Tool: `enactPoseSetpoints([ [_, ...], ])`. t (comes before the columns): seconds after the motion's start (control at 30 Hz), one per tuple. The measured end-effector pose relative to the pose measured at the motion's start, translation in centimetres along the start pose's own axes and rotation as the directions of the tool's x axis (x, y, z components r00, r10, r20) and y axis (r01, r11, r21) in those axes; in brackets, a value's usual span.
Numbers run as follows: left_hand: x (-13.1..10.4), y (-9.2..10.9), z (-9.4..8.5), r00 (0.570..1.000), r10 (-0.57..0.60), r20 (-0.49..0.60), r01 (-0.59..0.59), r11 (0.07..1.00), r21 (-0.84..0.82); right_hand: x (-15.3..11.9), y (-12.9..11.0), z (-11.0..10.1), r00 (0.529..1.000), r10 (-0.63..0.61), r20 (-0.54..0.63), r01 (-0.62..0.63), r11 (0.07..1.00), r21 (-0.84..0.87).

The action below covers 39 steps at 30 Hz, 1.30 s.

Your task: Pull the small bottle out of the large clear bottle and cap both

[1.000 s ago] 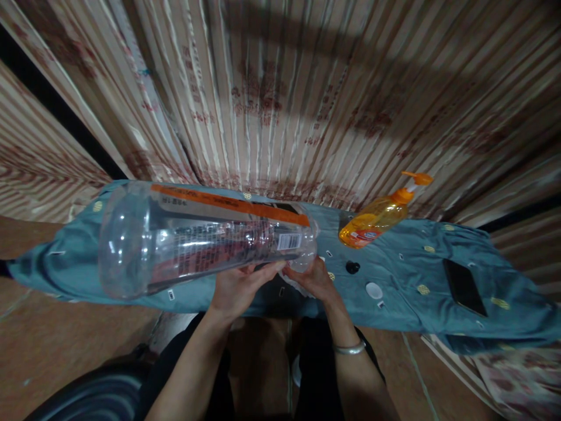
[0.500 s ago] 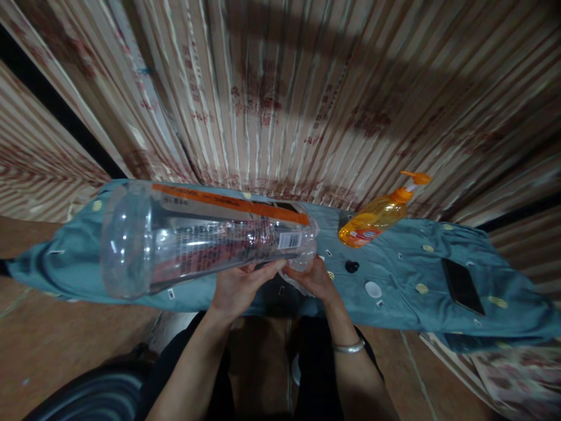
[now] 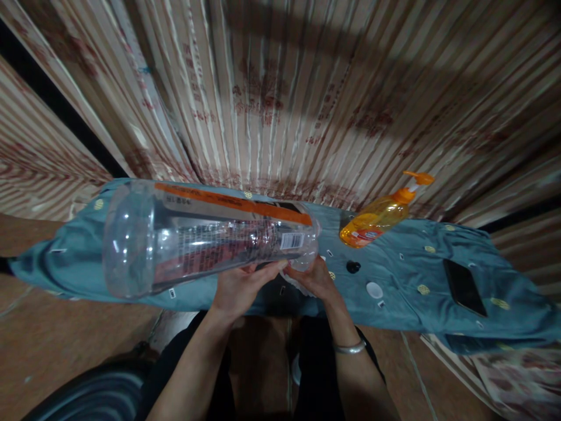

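The bottle (image 3: pixel 210 240), clear and large, lay lengthwise across the left and centre of the frame, its broad base toward the left edge and its narrow end near the middle. An orange band ran along its upper side, and a barcode showed near the narrow end.

Nearest you, at the bottom of the frame, were your dark-clad legs (image 3: pixel 318 374), with a ridged black object (image 3: pixel 96 392) in the lower left corner. A silver bangle (image 3: pixel 350 348) circled your right wrist. Your left hand (image 3: pixel 236 289) was against the bottle's lower side, thumb stretched toward the right; its other fingers were mostly hidden, so I couldn't tell how tightly they closed. Your right hand (image 3: pixel 314 278) was at the narrow end, fingers bent inward beside a pale scrap (image 3: pixel 302 287); whether they pinched it was unclear.

Right of your hands, on the teal cloth (image 3: pixel 394 304), lay a white disc (image 3: pixel 374 290), a phone (image 3: pixel 464 286) farther right, and a small black thing (image 3: pixel 353 266). Beyond these, right of centre, was the amber pump bottle (image 3: pixel 374 222). A striped curtain (image 3: pixel 280 88) filled the top.
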<state>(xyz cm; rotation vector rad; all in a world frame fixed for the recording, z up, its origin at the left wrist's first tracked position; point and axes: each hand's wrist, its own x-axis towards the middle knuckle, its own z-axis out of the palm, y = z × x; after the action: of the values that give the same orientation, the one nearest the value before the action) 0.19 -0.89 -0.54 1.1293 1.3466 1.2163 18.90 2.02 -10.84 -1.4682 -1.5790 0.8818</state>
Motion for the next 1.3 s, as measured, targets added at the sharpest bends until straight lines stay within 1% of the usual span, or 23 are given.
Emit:
enactPoseSetpoints([
  [0.13,0.10,-0.15,0.19,0.999,0.048,-0.015,-0.049,0.997,-0.056,0.02,-0.17,-0.14,1.000,-0.002,0.010,0.002,1.000,-0.005],
  [0.23,0.14,-0.16,0.34,0.999,0.035,-0.020,-0.036,0.995,-0.095,0.03,-0.11,-0.20,1.000,-0.007,0.020,0.007,1.000,-0.003],
  [0.53,0.16,-0.35,0.20,0.999,0.035,0.010,-0.034,0.996,-0.085,0.09,0.18,-0.07,1.000,-0.016,0.020,0.016,1.000,0.013],
  [0.7,0.09,-0.53,0.27,0.999,0.030,-0.025,-0.032,0.995,-0.093,0.05,0.22,-0.09,1.000,0.006,0.027,-0.007,0.999,0.039],
  [0.83,0.16,-0.58,0.42,0.999,0.053,-0.006,-0.054,0.992,-0.114,0.05,0.19,-0.12,0.999,0.014,0.035,-0.015,0.999,0.039],
  [1.0,0.18,-0.51,0.42,1.000,0.018,-0.008,-0.019,0.992,-0.126,0.13,0.11,-0.13,0.999,0.020,0.034,-0.020,1.000,0.021],
  [1.13,0.23,-0.26,0.20,1.000,0.004,-0.023,-0.006,0.996,-0.091,0.18,0.23,-0.07,0.999,0.026,0.042,-0.027,0.999,0.032],
  [1.3,0.35,-0.06,0.13,1.000,0.002,-0.027,-0.004,0.995,-0.097,0.23,0.38,0.01,0.999,-0.002,0.048,0.000,0.999,0.039],
])
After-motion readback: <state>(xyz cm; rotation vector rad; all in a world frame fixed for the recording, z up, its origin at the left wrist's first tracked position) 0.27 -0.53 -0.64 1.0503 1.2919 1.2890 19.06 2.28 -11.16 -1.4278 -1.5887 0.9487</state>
